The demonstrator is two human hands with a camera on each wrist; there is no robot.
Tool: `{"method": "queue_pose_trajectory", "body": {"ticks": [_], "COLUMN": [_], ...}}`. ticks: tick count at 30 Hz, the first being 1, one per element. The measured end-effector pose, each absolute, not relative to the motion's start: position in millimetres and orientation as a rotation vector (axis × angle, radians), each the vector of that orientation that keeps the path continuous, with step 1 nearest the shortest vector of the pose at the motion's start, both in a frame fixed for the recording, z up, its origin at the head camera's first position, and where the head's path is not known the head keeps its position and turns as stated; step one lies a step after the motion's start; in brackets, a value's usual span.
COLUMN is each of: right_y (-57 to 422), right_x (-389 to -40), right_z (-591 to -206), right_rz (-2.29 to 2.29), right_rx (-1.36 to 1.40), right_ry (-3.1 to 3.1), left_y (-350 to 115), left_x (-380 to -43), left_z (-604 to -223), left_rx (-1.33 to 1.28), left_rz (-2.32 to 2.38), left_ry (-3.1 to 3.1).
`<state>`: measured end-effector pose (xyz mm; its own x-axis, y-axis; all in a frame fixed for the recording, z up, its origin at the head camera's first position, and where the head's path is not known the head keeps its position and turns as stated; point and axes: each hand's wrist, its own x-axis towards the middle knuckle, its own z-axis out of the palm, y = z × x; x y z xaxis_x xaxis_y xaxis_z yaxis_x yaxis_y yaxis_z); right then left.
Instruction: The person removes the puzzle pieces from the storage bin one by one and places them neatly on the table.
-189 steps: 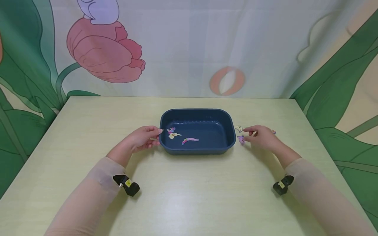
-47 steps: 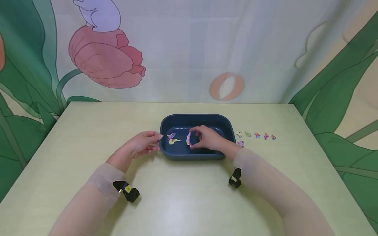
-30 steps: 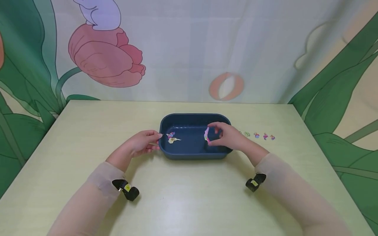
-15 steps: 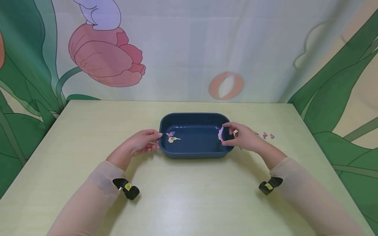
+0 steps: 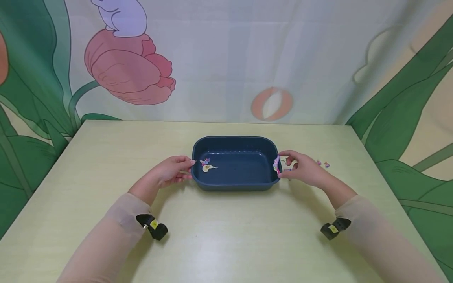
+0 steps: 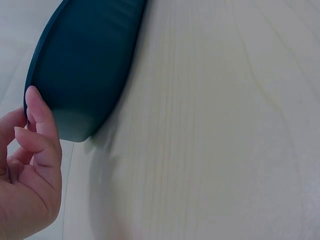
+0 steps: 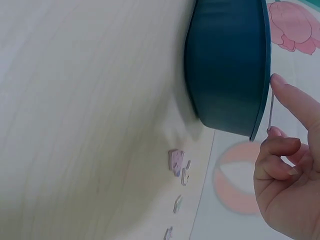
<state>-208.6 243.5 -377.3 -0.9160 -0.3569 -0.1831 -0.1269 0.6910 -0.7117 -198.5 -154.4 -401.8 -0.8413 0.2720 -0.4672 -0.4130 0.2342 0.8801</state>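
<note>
A dark blue rectangular basin (image 5: pixel 233 186) sits on the table between both hands. My left hand (image 5: pixel 172 171) grips its left rim, thumb and fingers around the edge, as the left wrist view also shows. My right hand (image 5: pixel 305 168) pinches a thin, curved pink and purple cutout piece (image 5: pixel 276 166) by its two ends, between thumb and finger. The piece is held upright over the right rim; the right wrist view shows it edge-on beside the rim. Inside the basin, at the left, lie a small purple-pink cutout (image 5: pixel 205 161) and a cream cutout (image 5: pixel 209 168).
Several small cutouts lie on the table right of the basin, partly hidden by the right hand in the head view; a pinkish one (image 7: pixel 175 161) is nearest the basin. A small colourful cutout (image 5: pixel 327 164) lies farthest right. A printed curtain (image 5: pixel 212 59) hangs behind.
My right hand has carried the curved pink piece from inside the basin rightward to its right rim. The left hand has stayed at the left rim.
</note>
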Motion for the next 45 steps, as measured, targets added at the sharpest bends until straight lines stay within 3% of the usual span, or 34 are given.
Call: {"method": "queue_pose_trajectory", "body": {"ticks": [45], "right_y": [297.0], "right_x": [-205.5], "right_z": [-395.7], "right_rz": [-0.904], "right_rx": [-0.256], "right_ry": [2.652], "left_y": [-154.5], "left_x": [-198.6], "left_z": [-404.1], "left_rx": [-0.131], "left_rz": [1.676], "left_ry": [1.957]}}
